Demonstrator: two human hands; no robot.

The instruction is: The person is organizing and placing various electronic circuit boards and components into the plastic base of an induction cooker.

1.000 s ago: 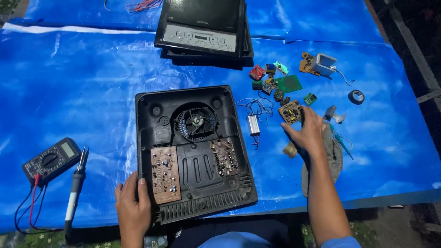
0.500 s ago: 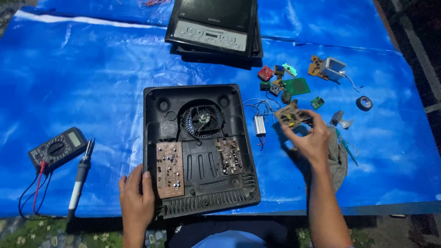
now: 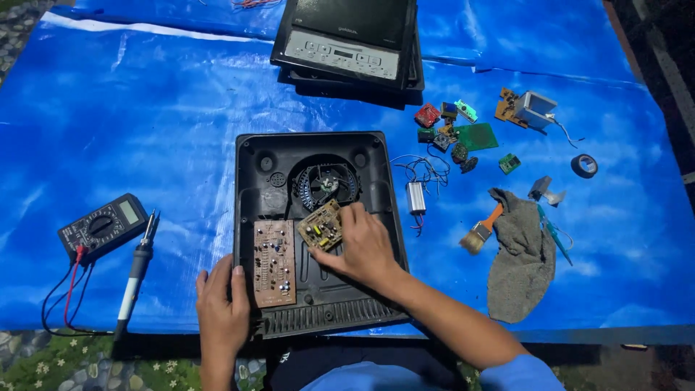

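Partly, right hand (image 3: 365,246) covering circuit board (image 3: 321,226)

Both hands bare, no gloves, rings or watch. Left hand (image 3: 223,308): forearm bare to frame edge, nails short. Right hand (image 3: 364,246): forearm bare up to a blue short sleeve (image 3: 517,373) at btm edge. Blue shirt front (image 3: 369,378) btwn arms, dark garment above it.
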